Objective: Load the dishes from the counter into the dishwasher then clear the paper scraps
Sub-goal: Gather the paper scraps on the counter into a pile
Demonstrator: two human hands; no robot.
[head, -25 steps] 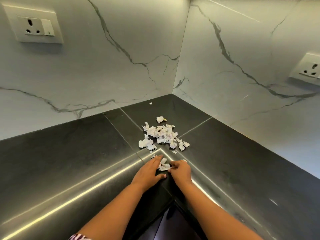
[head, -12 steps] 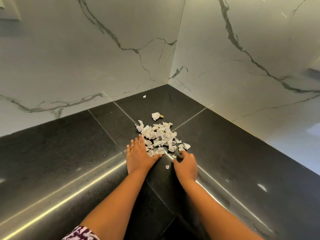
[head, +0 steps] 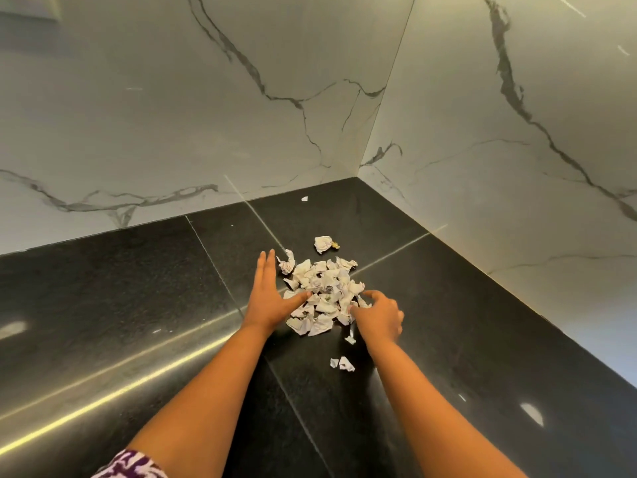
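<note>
Many crumpled white paper scraps (head: 324,291), marks too tiny to read. Left hand (head: 267,300) flat beside them; right hand (head: 377,317) curled, grip unclear.

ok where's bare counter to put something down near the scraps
Bare counter spreads wide left of the left hand, and right of the right hand up to the marble wall. Crowded between the hands, where the paper scraps pile; stray bits lie between the forearms.
</note>
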